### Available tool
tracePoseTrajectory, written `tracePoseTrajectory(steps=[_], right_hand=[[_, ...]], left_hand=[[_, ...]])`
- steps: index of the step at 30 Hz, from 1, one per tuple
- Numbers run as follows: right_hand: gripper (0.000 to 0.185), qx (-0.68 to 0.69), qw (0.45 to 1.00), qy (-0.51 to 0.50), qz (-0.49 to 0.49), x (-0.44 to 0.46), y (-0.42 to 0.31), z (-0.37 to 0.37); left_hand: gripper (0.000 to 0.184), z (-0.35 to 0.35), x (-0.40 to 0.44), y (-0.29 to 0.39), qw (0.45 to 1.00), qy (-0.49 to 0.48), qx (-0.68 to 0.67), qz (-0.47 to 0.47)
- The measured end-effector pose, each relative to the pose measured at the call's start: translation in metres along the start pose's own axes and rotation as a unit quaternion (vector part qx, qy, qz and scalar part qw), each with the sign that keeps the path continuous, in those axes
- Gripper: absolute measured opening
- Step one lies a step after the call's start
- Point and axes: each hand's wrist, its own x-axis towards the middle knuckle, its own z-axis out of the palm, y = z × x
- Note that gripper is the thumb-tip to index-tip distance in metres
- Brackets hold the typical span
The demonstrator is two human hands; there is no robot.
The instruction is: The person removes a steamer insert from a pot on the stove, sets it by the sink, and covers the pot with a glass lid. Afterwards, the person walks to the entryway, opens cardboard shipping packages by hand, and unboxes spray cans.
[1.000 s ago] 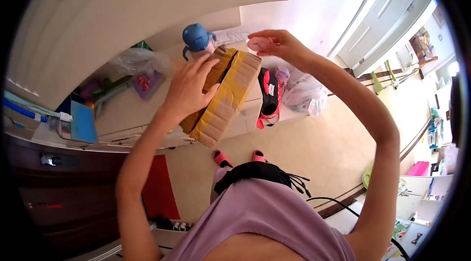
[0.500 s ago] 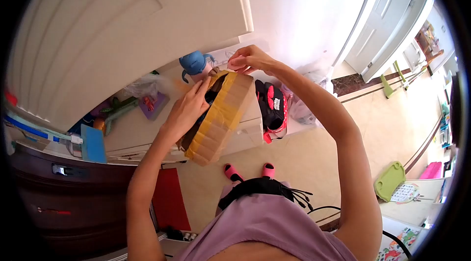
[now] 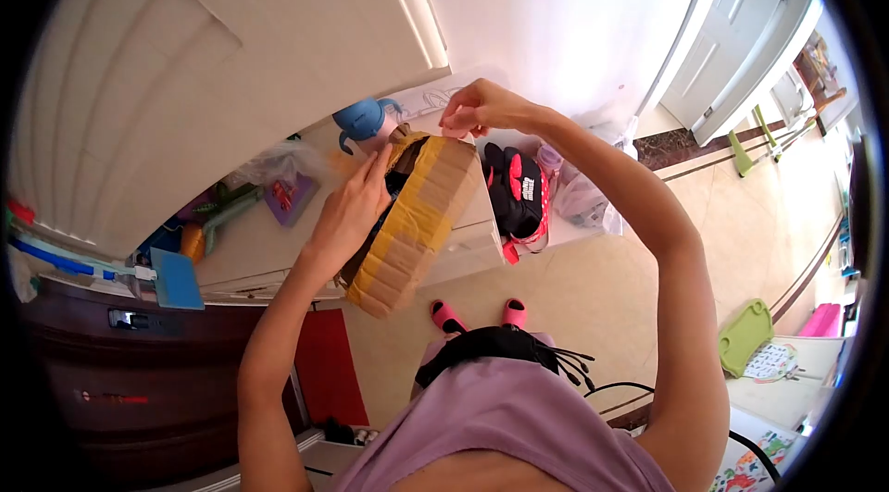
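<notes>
A worn cardboard box [image 3: 421, 219] with yellow packing tape stands tilted at the white cabinet top, its open side to the left showing dark contents I cannot make out. My left hand [image 3: 356, 205] grips the box at that opening, fingers laid along the torn edge. Just beyond the box's far end, my right hand [image 3: 482, 108] is closed in a pinch. Something small and pale pink shows at its fingertips, too hidden to name. A blue-lidded cup [image 3: 364, 122] stands close behind the box, left of my right hand.
Right of the box lie a black and red bag [image 3: 526, 196] and a clear plastic bag [image 3: 593, 186]. An off-white cabinet door [image 3: 278, 20] hangs over the left side. A purple item [image 3: 292, 199] lies under it. Pink slippers [image 3: 514, 311] are on the tiled floor.
The view has shifted slightly. My right hand has turned a little, its fingers curling more and lowering beside the box's far end. My left hand stays on the box.
</notes>
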Motion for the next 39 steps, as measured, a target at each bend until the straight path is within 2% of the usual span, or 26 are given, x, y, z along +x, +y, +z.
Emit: tracePoseTrajectory(steps=[5,7,8,10,11,13,15,17,19,20,22,23,25,27,29,30,31,32,33,34,36,37,39], right_hand=[[0.02,-0.037,0.999,-0.013,-0.013,-0.029,-0.003,-0.012],[0.019,-0.129,0.991,-0.024,0.0,-0.042,-0.005,-0.018],[0.019,-0.129,0.991,-0.026,0.001,-0.048,-0.008,-0.015],[0.017,-0.082,0.99,0.114,0.034,-0.064,-0.015,-0.002],[0.019,-0.087,0.99,0.106,0.036,-0.067,-0.023,0.005],[0.02,-0.274,0.952,0.101,-0.09,-0.06,-0.024,0.025],[0.027,-0.328,0.911,0.043,-0.247,-0.056,-0.036,0.042],[0.041,-0.37,0.88,-0.045,-0.296,-0.038,-0.054,0.05],[0.053,-0.466,0.819,-0.109,-0.316,-0.032,-0.066,0.058],[0.053,-0.468,0.821,-0.105,-0.308,-0.027,-0.072,0.064],[0.053,-0.587,0.757,-0.178,-0.222,-0.022,-0.088,0.074],[0.053,-0.59,0.757,-0.177,-0.219,-0.022,-0.086,0.076],[0.053,-0.582,0.718,-0.083,-0.373,-0.019,-0.082,0.08],[0.047,-0.602,0.707,-0.091,-0.359,-0.026,-0.084,0.078],[0.04,-0.624,0.695,-0.098,-0.344,-0.043,-0.08,0.076],[0.033,-0.624,0.676,-0.016,-0.392,-0.052,-0.07,0.075],[0.026,-0.616,0.648,0.067,-0.442,-0.06,-0.062,0.075],[0.017,-0.629,0.627,0.094,-0.449,-0.075,-0.056,0.073],[0.016,-0.618,0.631,0.132,-0.45,-0.085,-0.043,0.076],[0.014,-0.606,0.642,0.164,-0.44,-0.097,-0.034,0.079],[0.014,-0.586,0.645,0.246,-0.424,-0.111,-0.022,0.089],[0.018,-0.603,0.656,0.244,-0.382,-0.12,-0.012,0.094],[0.015,-0.54,0.675,0.329,-0.38,-0.119,0.009,0.109]], left_hand=[[0.05,-0.001,0.0,0.002,1.0,0.012,-0.01,0.002],[0.045,0.001,0.001,0.002,0.999,0.01,-0.019,-0.026],[0.045,-0.002,0.003,0.004,0.999,0.01,-0.02,-0.027],[0.04,-0.013,0.006,0.011,0.995,-0.04,-0.02,-0.093],[0.037,-0.01,0.006,0.008,0.997,-0.006,-0.034,-0.064],[0.036,-0.01,0.008,0.006,0.998,-0.012,-0.032,-0.054],[0.034,-0.008,0.013,-0.005,0.997,-0.033,-0.055,-0.039],[0.035,-0.016,0.012,-0.011,0.994,-0.048,-0.092,-0.036],[0.038,-0.013,0.015,-0.018,0.996,-0.034,-0.076,-0.022],[0.038,-0.013,0.015,-0.013,0.996,-0.036,-0.079,-0.013],[0.037,-0.021,0.013,-0.005,0.998,-0.039,-0.031,-0.03],[0.036,-0.019,0.011,-0.006,0.997,-0.043,-0.024,-0.06],[0.035,-0.018,0.008,-0.014,0.998,-0.017,-0.03,-0.054],[0.035,-0.018,0.01,-0.032,0.998,0.008,-0.037,-0.047],[0.034,-0.018,0.018,-0.058,0.991,-0.025,-0.123,-0.053],[0.034,-0.016,0.021,-0.06,0.991,-0.023,-0.123,-0.053],[0.034,-0.018,0.02,-0.063,0.981,-0.017,-0.186,-0.053],[0.034,-0.02,0.018,-0.068,0.968,-0.007,-0.246,-0.056],[0.034,-0.014,0.021,-0.078,0.918,-0.036,-0.386,-0.081],[0.034,-0.011,0.023,-0.092,0.929,-0.053,-0.361,-0.064],[0.033,-0.008,0.022,-0.091,0.932,-0.027,-0.356,-0.059],[0.033,-0.005,0.023,-0.097,0.933,-0.018,-0.353,-0.067],[0.032,0.001,0.028,-0.107,0.924,-0.043,-0.379,-0.014]])
